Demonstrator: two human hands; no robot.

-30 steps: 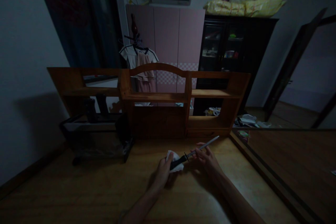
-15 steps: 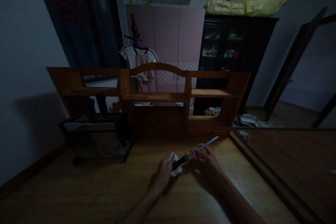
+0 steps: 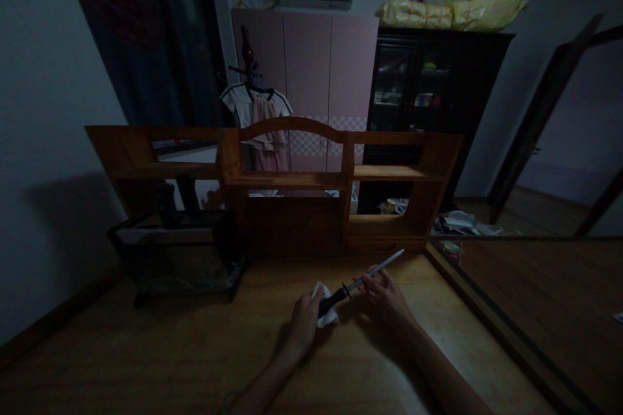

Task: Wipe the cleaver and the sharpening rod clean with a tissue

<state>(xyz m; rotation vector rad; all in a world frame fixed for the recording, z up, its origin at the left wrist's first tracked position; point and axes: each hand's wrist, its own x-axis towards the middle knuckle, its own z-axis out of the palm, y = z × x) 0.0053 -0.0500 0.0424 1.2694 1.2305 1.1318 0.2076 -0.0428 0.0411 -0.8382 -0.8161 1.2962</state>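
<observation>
A thin metal rod with a black handle (image 3: 363, 280) is held over the wooden desk (image 3: 195, 350), its tip pointing up and to the right. My left hand (image 3: 304, 321) is closed around the black handle together with a crumpled white cloth (image 3: 325, 311). My right hand (image 3: 384, 295) pinches the metal shaft near its middle, fingers curled round it.
A wooden shelf unit (image 3: 287, 181) stands at the back of the desk. A dark wire tray (image 3: 175, 253) sits at the left. Behind are a pink wardrobe (image 3: 316, 78), a dark cabinet (image 3: 428, 91) and hanging clothes (image 3: 257, 117). The room is dim.
The rod and both hands have shifted slightly; the white cloth is tucked further under the left hand along the handle.
</observation>
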